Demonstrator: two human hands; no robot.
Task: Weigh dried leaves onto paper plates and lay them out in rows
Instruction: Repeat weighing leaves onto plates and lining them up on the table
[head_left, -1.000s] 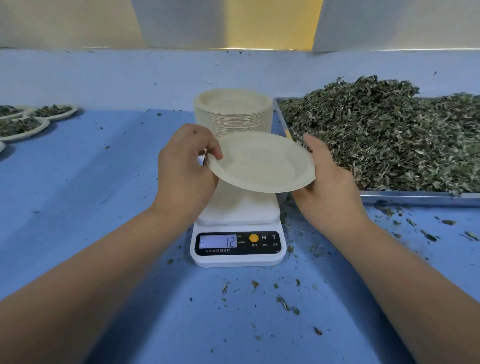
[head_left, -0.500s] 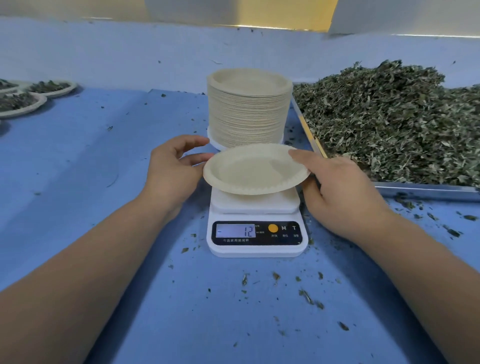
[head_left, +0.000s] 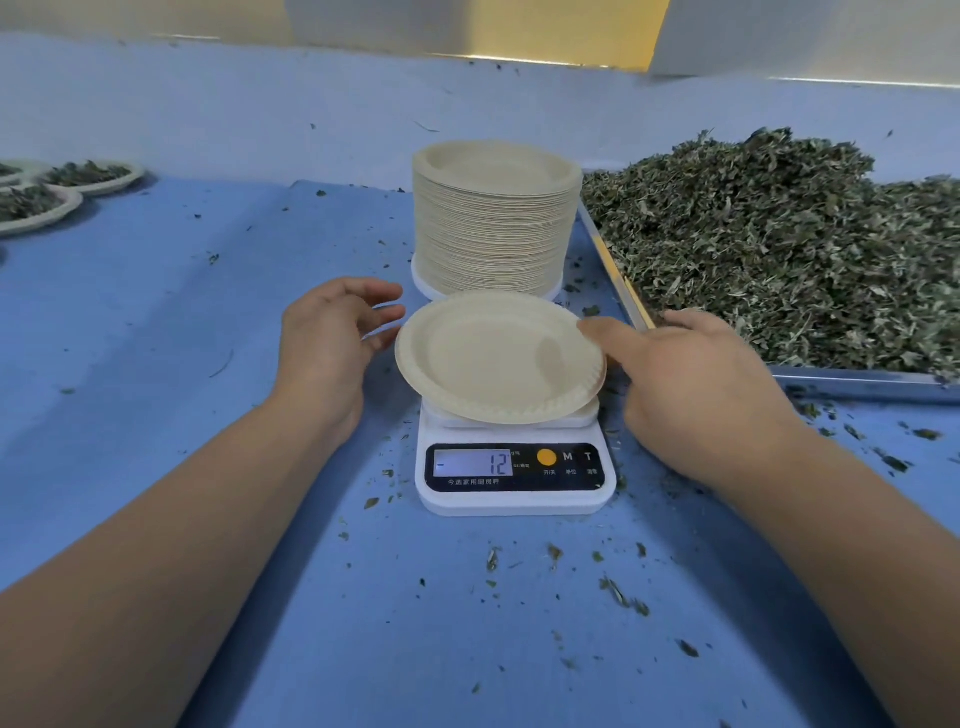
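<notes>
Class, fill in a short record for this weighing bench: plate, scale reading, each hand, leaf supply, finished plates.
Plate: empty paper plate on the white kitchen scale
Display: minus sign, then 12
Left hand: open, beside the plate's left rim
Right hand: forefinger touching the right rim
Spare plates: tall stack behind the scale
Supply: dried leaves heaped in a metal tray
Finished: filled plates far left

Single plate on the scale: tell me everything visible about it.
The round off-white paper plate is empty, with a shallow smooth well and a crimped rim; it looks like pressed fibre. It lies right side up on the white digital kitchen scale, covering most of its platform, just in front of the tall plate stack. A finger of the right hand touches its right rim; the left hand is by the left rim, contact unclear.
</notes>
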